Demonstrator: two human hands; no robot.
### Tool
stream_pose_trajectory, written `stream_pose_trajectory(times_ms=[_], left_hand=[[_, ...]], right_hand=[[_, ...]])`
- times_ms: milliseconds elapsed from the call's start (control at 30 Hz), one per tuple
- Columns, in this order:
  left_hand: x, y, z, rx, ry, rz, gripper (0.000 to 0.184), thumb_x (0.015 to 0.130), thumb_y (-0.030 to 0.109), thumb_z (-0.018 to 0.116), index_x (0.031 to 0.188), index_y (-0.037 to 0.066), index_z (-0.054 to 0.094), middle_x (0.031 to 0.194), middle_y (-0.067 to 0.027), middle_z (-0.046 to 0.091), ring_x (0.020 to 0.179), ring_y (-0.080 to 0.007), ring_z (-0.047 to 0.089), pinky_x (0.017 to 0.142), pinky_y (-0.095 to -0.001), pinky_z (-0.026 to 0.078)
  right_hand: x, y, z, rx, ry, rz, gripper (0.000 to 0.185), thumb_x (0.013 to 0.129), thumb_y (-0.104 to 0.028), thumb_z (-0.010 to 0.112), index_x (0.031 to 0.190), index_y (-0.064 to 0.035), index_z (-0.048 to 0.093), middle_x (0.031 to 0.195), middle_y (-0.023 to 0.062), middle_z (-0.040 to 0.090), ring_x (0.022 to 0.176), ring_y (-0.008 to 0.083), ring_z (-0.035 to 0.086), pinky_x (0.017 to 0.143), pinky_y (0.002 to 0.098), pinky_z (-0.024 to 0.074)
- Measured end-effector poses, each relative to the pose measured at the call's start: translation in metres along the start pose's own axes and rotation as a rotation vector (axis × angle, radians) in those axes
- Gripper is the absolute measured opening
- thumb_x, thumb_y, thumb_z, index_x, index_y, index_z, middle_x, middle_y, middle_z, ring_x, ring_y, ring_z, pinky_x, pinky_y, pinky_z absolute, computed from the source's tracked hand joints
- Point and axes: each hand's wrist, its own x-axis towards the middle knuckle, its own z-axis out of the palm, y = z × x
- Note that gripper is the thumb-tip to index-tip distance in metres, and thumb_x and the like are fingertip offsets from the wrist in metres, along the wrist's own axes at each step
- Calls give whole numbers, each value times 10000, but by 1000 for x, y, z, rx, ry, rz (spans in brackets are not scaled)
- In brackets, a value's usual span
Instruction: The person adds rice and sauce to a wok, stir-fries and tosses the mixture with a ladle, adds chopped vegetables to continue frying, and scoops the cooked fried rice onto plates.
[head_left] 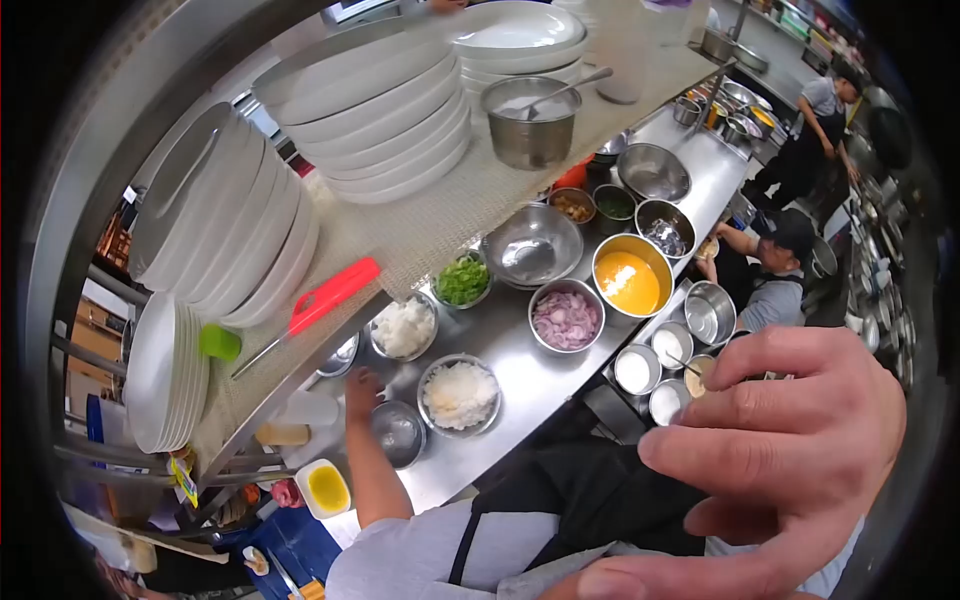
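The surface (532, 388) seems to be of stainless steel, smooth and glossy, and the small bowl (398, 440) and the mixing bowl (537, 245) are also of shiny metal. The shelf liner (405, 240) looks matt and rough, as if woven, while the stacked dishes (385, 135) are glossy like ceramic. The red handle (335, 295) appears smooth plastic, the apron (590, 490) matt cloth.
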Motion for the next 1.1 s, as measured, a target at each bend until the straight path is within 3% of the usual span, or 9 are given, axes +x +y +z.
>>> stream_pose_trajectory(times_ms=[233,500,567,633,700,800,900,1000,1100], left_hand=[[-12,12,9,4,4,39,511,879,154,590,1337,4,421,1140,-168,589,867,-248,674,669,-360,572],[48,-26,19,67,-200,245,499,921,105,544,1371,-33,377,1207,-165,554,939,-271,670,730,-363,577],[28,13,39,-158,-127,27,406,917,94,540,1286,-42,441,1113,-148,602,901,-270,678,723,-369,579],[71,-34,23,57,-324,440,281,918,95,534,1164,-38,512,986,-114,648,858,-262,686,720,-378,580],[27,16,39,-76,-265,334,205,896,79,565,1065,-35,552,869,-117,653,807,-274,693,696,-387,587],[-5,49,48,899,-236,796,217,861,45,594,1059,-30,548,863,-149,642,772,-289,690,672,-401,592],[16,25,59,689,-199,754,266,818,-9,592,1078,-15,537,847,-155,625,716,-281,679,604,-391,591],[47,-3,71,-132,-68,333,233,758,246,758,887,58,709,954,-198,671,827,-390,632,740,-460,513],[34,12,74,-289,-17,389,371,789,-18,535,1157,11,500,867,-138,617,626,-230,650,491,-341,569]], right_hand=[[-1,32,42,-293,-87,238,473,754,-75,631,1188,-262,656,796,25,613,667,184,604,646,307,488],[-190,41,167,430,-306,1176,533,865,-145,622,1379,-122,484,968,144,672,855,294,674,779,383,530],[-218,1,192,689,-312,1417,523,889,-167,622,1386,-102,473,1032,130,679,898,257,678,835,346,525],[-276,-39,251,857,-251,1437,506,902,-199,626,1372,-74,486,1092,122,671,963,224,657,876,346,514],[-285,-79,271,1025,-169,1558,510,883,-206,651,1348,-50,508,1167,129,650,1049,209,622,926,355,493],[-321,-132,334,1032,175,1493,589,843,-261,715,1366,-91,504,1042,104,688,960,169,634,849,322,504],[-347,-159,355,900,169,1687,610,770,-266,750,1300,-35,557,1055,118,697,929,167,650,801,321,514],[-375,-156,359,872,132,1657,611,769,-265,749,1301,-36,556,1051,118,698,928,169,652,799,321,515],[-402,-167,364,872,82,1635,612,768,-264,748,1302,-37,555,1047,119,698,927,171,653,797,320,515]])
